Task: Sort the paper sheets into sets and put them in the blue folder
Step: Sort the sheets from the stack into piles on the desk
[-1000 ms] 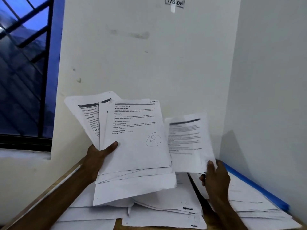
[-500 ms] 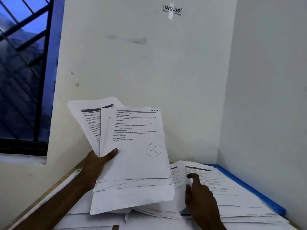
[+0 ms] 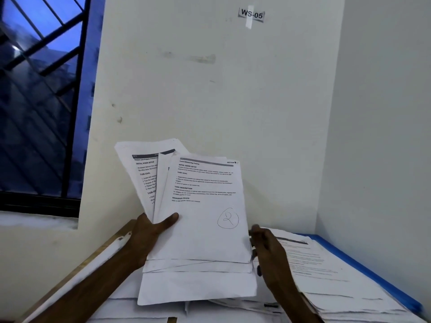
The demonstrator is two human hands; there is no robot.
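sorting looks mid-way. the left hand (image 3: 149, 236) grips a fan of sheets (image 3: 205, 206) upright, thumb pressed on the front page marked with a circled 2. the right hand (image 3: 268, 250) is at the fan's right edge, fingers curled but blurred; i cannot tell if it pinches anything. right of the fan, the blue folder (image 3: 363, 269) lies under a pile (image 3: 326, 276). next, probably, peel off one page cleanly.

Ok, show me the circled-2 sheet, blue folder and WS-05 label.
circled-2 sheet (image 3: 200, 234), head view, blank middle
blue folder (image 3: 373, 275), head view, right edge
WS-05 label (image 3: 251, 14), head view, lettering
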